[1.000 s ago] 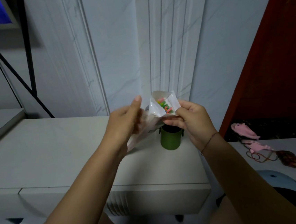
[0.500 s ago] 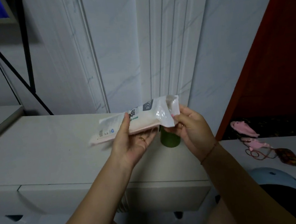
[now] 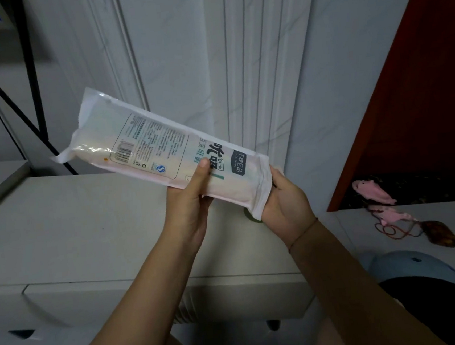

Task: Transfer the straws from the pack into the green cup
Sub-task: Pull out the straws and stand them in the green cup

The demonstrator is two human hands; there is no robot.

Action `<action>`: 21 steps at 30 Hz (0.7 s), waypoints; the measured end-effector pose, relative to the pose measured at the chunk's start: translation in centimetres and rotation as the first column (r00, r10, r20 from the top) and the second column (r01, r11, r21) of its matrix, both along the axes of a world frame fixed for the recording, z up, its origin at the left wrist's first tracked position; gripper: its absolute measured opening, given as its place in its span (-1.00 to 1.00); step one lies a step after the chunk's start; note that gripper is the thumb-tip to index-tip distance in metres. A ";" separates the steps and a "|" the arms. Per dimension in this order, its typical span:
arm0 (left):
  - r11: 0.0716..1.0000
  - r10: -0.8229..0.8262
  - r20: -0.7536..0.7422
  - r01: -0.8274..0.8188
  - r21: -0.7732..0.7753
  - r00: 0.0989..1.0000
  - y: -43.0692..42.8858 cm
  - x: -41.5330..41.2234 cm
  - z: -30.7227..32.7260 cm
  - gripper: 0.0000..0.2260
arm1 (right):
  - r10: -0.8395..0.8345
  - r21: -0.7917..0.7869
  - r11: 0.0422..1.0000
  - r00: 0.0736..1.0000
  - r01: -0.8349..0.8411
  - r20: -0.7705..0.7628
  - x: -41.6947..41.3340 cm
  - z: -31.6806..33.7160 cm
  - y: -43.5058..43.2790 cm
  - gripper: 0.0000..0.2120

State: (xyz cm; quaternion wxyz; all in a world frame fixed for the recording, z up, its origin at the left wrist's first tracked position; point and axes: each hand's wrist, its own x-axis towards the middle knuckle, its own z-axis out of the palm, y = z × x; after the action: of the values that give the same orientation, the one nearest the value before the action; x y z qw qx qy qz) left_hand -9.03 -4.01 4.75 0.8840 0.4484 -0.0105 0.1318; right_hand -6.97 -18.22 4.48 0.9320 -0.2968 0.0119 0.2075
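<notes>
The straw pack, a long white plastic bag with printed text, slants from upper left down to lower right in front of the wall. My left hand grips it from below near its middle, thumb on the printed face. My right hand holds the lower right end, fingers behind the bag. Only a thin sliver of the green cup shows on the white table, below the bag's lower end; the rest is hidden. No straws show outside the pack.
A pale blue and black helmet-like object sits at lower right. Pink fish toys and cords lie on a side surface to the right. A black metal stand rises at the left. A red panel stands at the right.
The pack has swung from nearly level to a steep tilt, its far end raised up and left. Its opened end, facing me a second ago, now points down at the cup.
</notes>
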 end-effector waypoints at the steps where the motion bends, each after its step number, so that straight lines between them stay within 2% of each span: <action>1: 1.000 0.017 0.008 -0.017 0.026 1.000 0.0 -0.1 0.0 -0.57 | -0.018 0.005 1.000 1.000 0.018 -0.009 0.1 -0.2 0.0 -0.52; 5: 0.986 0.054 0.046 -0.060 0.155 0.997 0.5 -0.2 0.4 -0.53 | -0.181 -0.103 0.980 0.979 0.172 -0.091 0.5 -0.8 -0.4 -0.64; 9: 0.991 0.036 0.051 -0.042 0.127 0.998 1.1 0.2 0.2 -0.50 | -0.195 -0.067 0.980 0.975 0.189 -0.103 0.3 -0.7 -0.2 -0.65; 11: 0.999 0.036 -0.008 -0.035 0.034 0.999 1.7 0.6 -0.1 -0.55 | -0.236 -0.101 0.968 0.969 0.228 -0.070 0.3 -0.7 -0.2 -0.68; 13: 0.993 0.020 -0.111 -0.032 -0.112 0.994 2.5 0.9 -0.5 -0.57 | -0.284 -0.232 0.930 0.958 0.284 0.037 0.1 -0.8 -0.4 -0.78; 17: 0.953 -0.026 -0.220 -0.042 -0.299 0.975 3.3 1.2 -1.5 -0.64 | -0.274 -0.547 0.746 0.923 0.380 0.269 -0.3 -0.9 -1.2 -0.79; 19: 0.928 -0.059 -0.223 -0.029 -0.372 0.973 3.3 1.3 -1.8 -0.67 | -0.282 -0.591 0.675 0.895 0.441 0.346 -0.2 -0.9 -1.3 -0.77; 21: 0.897 -0.107 -0.210 0.003 -0.443 0.972 3.1 1.2 -1.9 -0.69 | -0.293 -0.592 0.652 0.877 0.475 0.381 -0.1 -0.8 -1.2 -0.80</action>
State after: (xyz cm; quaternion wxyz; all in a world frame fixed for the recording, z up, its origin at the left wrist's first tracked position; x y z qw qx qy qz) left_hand -7.84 -0.94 2.88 0.9609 0.2492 0.1084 0.0531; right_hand -7.11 -19.39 3.66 0.7781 -0.6252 0.0303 -0.0538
